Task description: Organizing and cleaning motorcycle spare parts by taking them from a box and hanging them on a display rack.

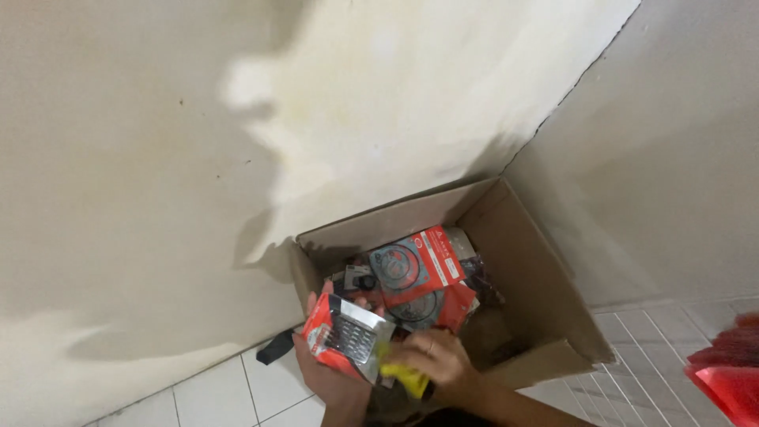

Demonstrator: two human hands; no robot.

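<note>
1. The left hand point(328, 372) closes around a red packet point(341, 340) with a clear window, held tilted just above the near edge of the cardboard box point(538, 277), face up for inspection.
2. The right hand point(431, 360) pinches a yellow item point(407, 378) against the packet's lower corner.
3. The box sits on the tiled floor point(213, 395) in the wall corner; more red packets point(423, 273) lie stacked inside.
4. The yellow item is mostly covered; its kind cannot be determined. A red object point(731, 372) at right is cut off.
</note>
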